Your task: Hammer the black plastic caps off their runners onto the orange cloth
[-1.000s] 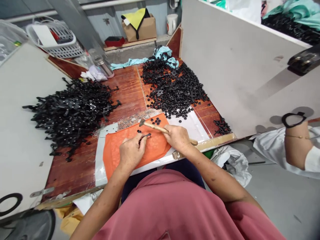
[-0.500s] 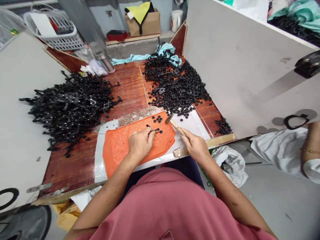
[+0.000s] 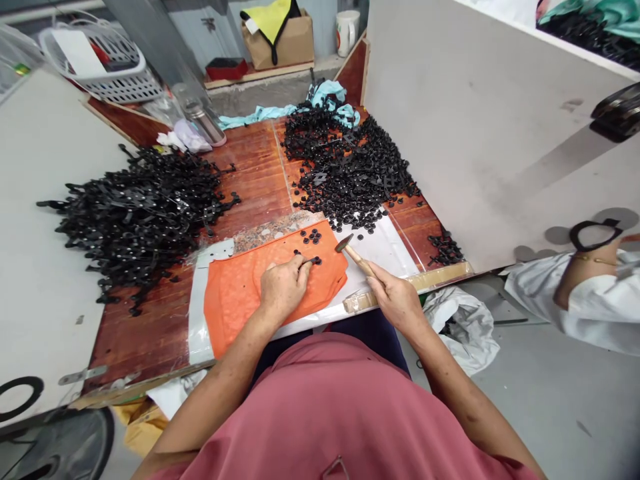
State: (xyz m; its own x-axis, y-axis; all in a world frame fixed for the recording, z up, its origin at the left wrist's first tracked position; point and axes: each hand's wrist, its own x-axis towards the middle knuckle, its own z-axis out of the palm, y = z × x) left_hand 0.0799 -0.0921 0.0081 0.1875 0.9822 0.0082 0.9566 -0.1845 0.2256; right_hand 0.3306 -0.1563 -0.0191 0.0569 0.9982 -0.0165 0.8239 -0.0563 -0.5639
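Wooden tabletop (image 3: 133, 337), near side: right hand (image 3: 397, 301) has its fingers wrapped round a hammer (image 3: 359, 258), handle running away and leftward to a head at the right edge of the orange cloth (image 3: 237, 287); a second ago that head was over the cloth by the left hand (image 3: 284, 287), so the work spot is now uncovered. Left fingers pinch a small black piece (image 3: 312, 261) over the cloth, long axis roughly crosswise, tip pointing right; beyond sit loose discs (image 3: 311, 236), then a black heap (image 3: 355, 177).

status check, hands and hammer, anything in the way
Left hand pinching small black part over orange cloth. Right hand gripping hammer, head apart from part. Loose black pieces close by on cloth.
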